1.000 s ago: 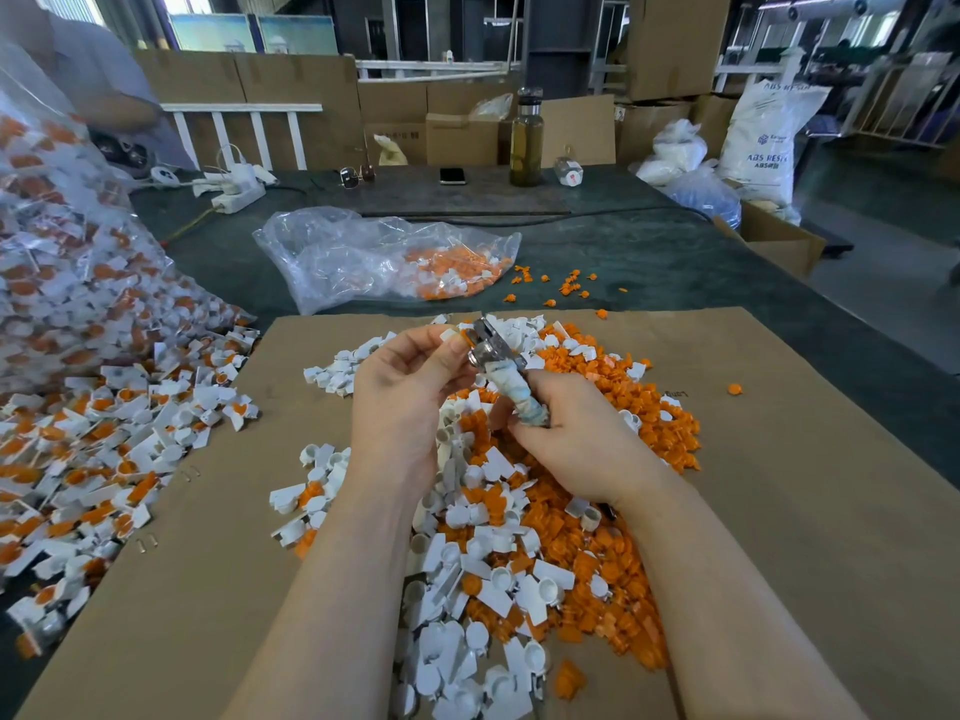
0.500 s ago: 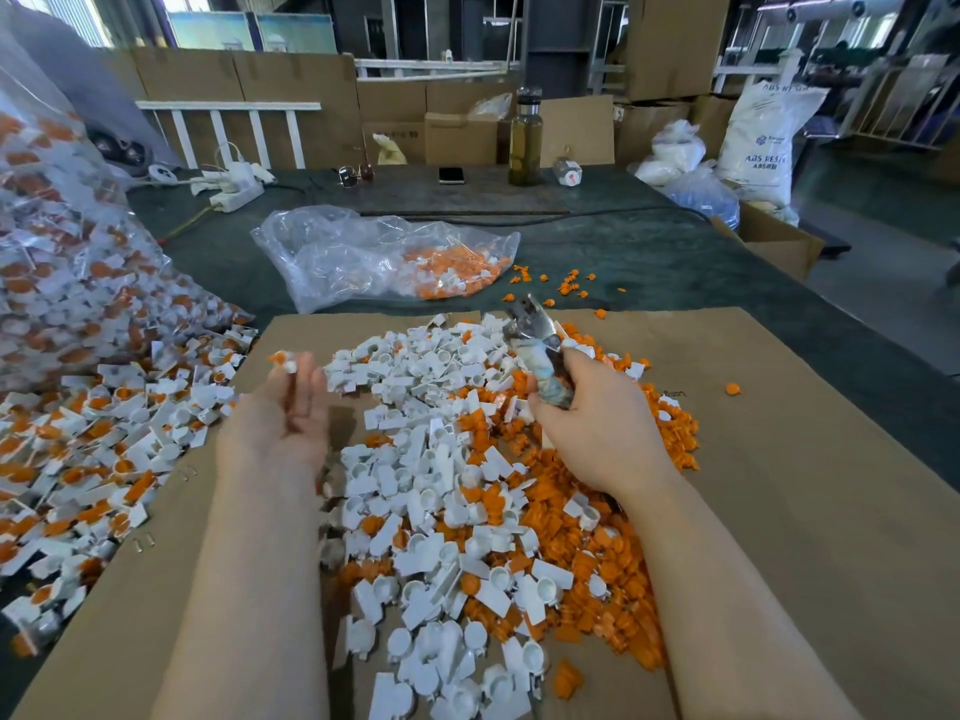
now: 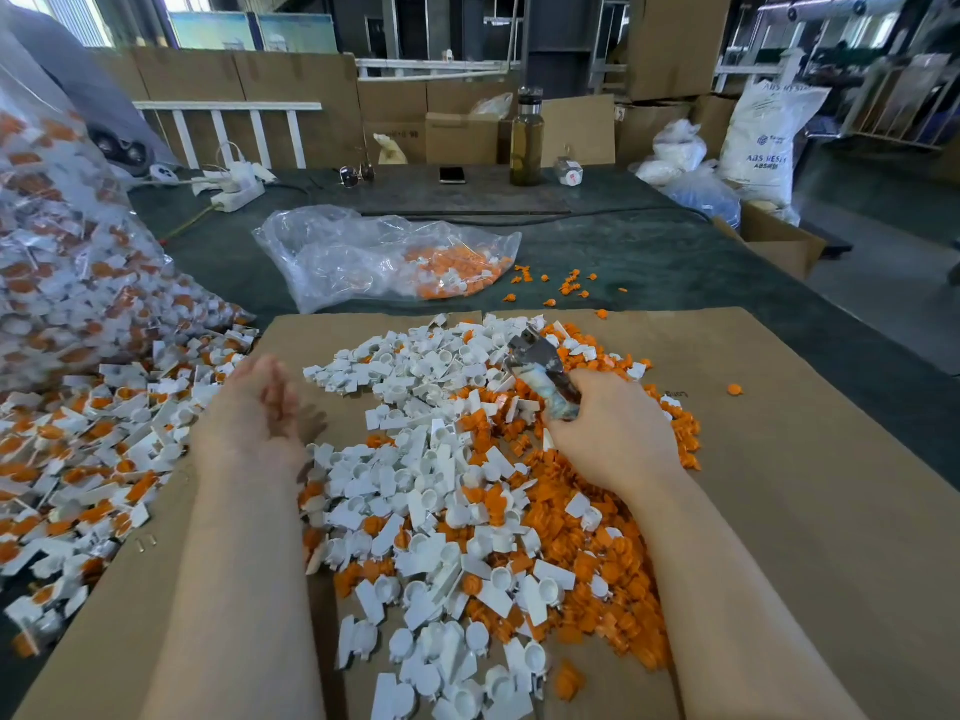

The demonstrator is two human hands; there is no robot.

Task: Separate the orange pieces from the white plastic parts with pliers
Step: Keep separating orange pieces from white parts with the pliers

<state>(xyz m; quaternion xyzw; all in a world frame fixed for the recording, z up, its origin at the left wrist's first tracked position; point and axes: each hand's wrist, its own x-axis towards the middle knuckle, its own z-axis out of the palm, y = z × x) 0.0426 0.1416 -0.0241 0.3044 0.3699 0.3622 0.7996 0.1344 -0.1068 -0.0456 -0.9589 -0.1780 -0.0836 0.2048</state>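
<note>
pliers (image 3: pixel 540 371) gripped in right hand (image 3: pixel 608 439).

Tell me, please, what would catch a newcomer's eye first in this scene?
Probably the big heap of white plastic parts and orange pieces spread over the brown cardboard sheet in the middle. Above it, the right hand grips pliers, while the left hand reaches, holding nothing, toward unsorted parts spilling from a large clear bag at far left.
</note>
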